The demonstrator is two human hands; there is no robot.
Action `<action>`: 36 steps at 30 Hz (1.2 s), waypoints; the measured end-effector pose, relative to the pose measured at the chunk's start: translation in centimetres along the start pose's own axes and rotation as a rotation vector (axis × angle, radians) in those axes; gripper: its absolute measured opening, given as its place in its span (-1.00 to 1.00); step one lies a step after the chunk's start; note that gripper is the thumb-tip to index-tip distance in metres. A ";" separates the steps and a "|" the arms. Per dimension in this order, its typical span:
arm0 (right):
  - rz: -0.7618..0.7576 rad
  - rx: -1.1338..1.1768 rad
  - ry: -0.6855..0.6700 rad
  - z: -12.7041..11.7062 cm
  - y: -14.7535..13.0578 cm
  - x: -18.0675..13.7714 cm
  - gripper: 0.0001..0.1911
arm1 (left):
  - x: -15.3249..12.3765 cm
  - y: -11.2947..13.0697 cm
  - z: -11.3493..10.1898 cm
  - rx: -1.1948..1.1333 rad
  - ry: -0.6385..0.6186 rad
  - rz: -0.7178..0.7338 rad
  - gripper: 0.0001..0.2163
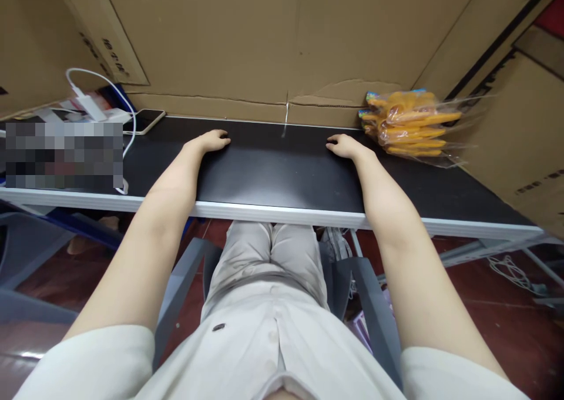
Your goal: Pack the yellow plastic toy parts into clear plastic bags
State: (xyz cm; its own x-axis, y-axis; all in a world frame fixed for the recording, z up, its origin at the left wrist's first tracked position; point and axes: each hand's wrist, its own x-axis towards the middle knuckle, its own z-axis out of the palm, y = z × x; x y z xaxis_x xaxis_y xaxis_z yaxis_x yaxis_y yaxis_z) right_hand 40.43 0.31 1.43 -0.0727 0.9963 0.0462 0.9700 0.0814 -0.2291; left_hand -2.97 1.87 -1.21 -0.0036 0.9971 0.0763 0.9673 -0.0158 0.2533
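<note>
Both hands were laid flat and empty on the black tabletop (pixel 273 171): the left hand (pixel 210 141) well apart from the right hand (pixel 346 146), near a packet of yellow items (pixel 409 127)

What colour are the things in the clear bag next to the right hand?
Orange-yellow, inside the clear bag near the right hand, in the head view.

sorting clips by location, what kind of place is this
Probably a small packing or storeroom workstation: cardboard sheets wall in a black table, with bagged yellow items beside the right hand and a charging phone.
</note>
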 end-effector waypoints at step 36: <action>0.243 1.015 0.596 -2.4 2.4 1.4 -0.02 | -0.5 0.9 -0.6 0.028 -0.067 -0.006 -0.36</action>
State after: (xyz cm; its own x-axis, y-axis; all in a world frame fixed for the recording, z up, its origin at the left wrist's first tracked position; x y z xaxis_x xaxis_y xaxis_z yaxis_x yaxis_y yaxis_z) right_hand 43.26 1.81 3.30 0.4654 0.8406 0.2770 0.2989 0.1452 -0.9432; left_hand -2.24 1.33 -0.49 0.0071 0.9999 0.0096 0.9741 -0.0091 0.2261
